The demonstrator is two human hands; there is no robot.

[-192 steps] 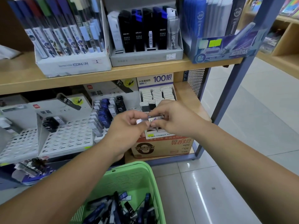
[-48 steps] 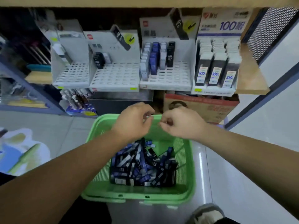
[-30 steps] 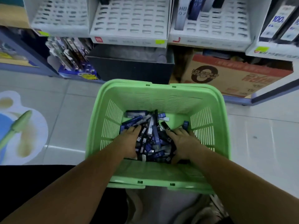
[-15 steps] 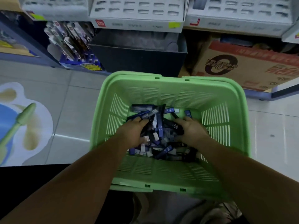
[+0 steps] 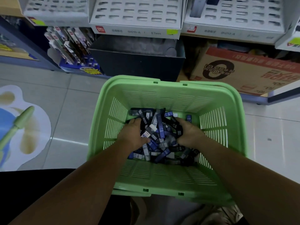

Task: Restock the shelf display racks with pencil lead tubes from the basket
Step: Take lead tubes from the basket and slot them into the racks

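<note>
Pencil lead tubes (image 5: pixel 159 135) are what this job is about, and all that I can see clearly lie in a loose heap at the centre of the frame, on the bottom of the basket. Across the top of the frame stand the white display racks (image 5: pixel 136 15). Nearly all their slots show bare, and only at the upper right something like a tube or two stands, too blurred to be sure. The green basket (image 5: pixel 162 95) fills the middle of the frame below them. Between racks and basket, a cardboard box (image 5: pixel 243 70) and a black bin (image 5: pixel 136 62) sit at floor level.

Both arms reach into the basket from the lower edge. The left hand (image 5: pixel 132 135) sits in the left side of the heap, its fingers (image 5: pixel 134 122) bent down among the tubes and the thumb against a white one. The right hand (image 5: pixel 190 133) is at the right side, fingers (image 5: pixel 178 125) curled over some black tubes. So each hand has tubes inside its curl, but how many I cannot tell.

I judge the step to be the gathering of a handful; no placing is under way. The next move asks to lift both hands without spilling and to carry the pencil lead tubes up to the racks at the top. Probably they must be sorted there, because blue, black and white ones are mixed in the heap.
</note>
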